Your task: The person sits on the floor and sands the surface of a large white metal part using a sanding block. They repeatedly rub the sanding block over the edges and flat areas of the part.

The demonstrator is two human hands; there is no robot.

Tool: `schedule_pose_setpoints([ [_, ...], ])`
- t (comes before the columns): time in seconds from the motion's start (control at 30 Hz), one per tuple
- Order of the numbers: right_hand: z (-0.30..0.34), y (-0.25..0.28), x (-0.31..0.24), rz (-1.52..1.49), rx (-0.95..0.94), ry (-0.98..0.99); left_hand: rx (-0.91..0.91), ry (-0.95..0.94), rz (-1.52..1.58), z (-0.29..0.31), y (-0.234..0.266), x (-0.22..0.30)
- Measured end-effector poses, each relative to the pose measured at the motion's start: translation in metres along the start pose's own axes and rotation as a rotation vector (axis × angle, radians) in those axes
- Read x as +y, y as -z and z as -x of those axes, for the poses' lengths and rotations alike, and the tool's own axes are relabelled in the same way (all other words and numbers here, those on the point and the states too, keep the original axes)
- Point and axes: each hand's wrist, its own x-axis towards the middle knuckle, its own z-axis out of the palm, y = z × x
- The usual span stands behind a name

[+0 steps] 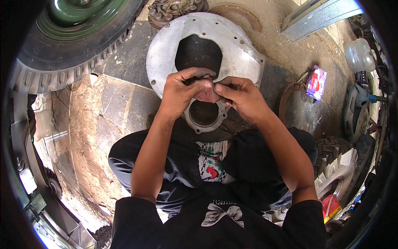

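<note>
Both hands meet in front of me, above the near side of a large flat silver-grey metal housing plate (161,52). My left hand (180,91) pinches a small reddish, folded piece (207,97) between thumb and fingers; whether it is sandpaper or cloth I cannot tell. On its other side, my right hand (242,97) grips the edge with thumb and curled fingers. The plate lies on the floor, with a big dark opening and bolt holes. Below my hands shows a round metal ring (199,128) with bolt lugs; the hands hide where it meets the plate.
A tyre with a green rim (45,74) lies far left. Behind the plate sit a round bolted part (166,16) and a curved rusty band (244,14). A purple packet (316,83), a clear plastic jar (360,54) and a metal beam (319,20) are at right.
</note>
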Motion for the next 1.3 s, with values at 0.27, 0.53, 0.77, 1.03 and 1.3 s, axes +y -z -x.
schedule_pose_setpoints([
  [0.27, -0.004, -0.003, 0.001, 0.248, -0.02, 0.269, 0.005, -0.088, -0.314, -0.004, 0.005, 0.008],
  [0.53, -0.005, 0.0, 0.002, 0.501, 0.035, 0.27, 0.037, -0.088, -0.294, -0.007, 0.003, 0.002],
  [0.77, -0.002, 0.0, -0.003, 0.523, -0.022, 0.317, 0.089, -0.044, -0.241, -0.007, -0.001, -0.002],
  [1.03, -0.003, -0.01, -0.004, 0.79, 0.051, 0.394, 0.166, 0.052, -0.181, -0.006, -0.01, 0.0],
  [1.3, -0.009, -0.007, 0.022, 0.519, -0.088, 0.276, 0.256, 0.012, -0.313, -0.005, -0.009, -0.014],
])
